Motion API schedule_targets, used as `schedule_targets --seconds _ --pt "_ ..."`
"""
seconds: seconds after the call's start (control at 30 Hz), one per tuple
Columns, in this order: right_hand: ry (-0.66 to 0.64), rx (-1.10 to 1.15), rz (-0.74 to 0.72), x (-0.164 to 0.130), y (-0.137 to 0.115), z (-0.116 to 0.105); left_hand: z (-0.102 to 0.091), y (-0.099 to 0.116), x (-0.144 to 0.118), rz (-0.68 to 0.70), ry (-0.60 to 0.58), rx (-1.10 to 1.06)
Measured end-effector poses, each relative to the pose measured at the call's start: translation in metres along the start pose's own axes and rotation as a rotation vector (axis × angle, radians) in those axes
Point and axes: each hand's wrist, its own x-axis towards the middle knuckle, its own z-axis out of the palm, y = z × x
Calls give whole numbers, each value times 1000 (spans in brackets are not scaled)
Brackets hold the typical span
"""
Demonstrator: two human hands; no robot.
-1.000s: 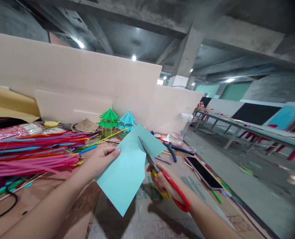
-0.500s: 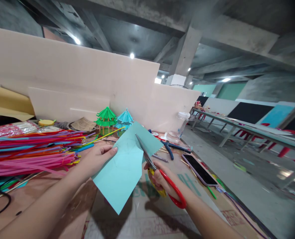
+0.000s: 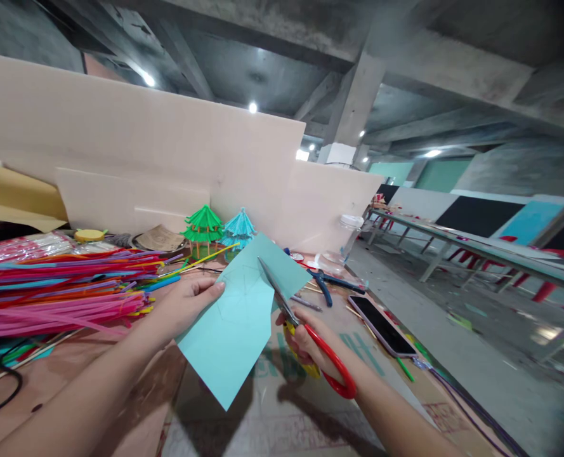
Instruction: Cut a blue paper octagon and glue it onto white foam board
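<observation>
A sheet of light turquoise paper with faint pencil lines is pinched at its left edge by my left hand, thumb on top. My right hand grips a pair of scissors with red and yellow handles. Their blades lie in a cut on the right side of the paper, the tip pointing up and away from me. The paper is held above a cardboard surface with green printing. My left fingers are partly hidden beneath the sheet.
Bundles of coloured pipe cleaners lie at left. Behind the paper stand a green pagoda model and a blue one. To the right are pliers, a phone and a clear jar. A pale board rises behind.
</observation>
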Motion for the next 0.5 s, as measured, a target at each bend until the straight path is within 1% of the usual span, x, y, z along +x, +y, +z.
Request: schedule_targets --seconds 0.1,0.27,0.5 --pt "-73 132 68 0 -2 0 0 -1 2 -2 -3 6" --pt "-45 174 96 1 5 0 0 1 1 -4 3 13" --pt "-70 233 91 1 11 0 -1 -1 2 7 -2 18"
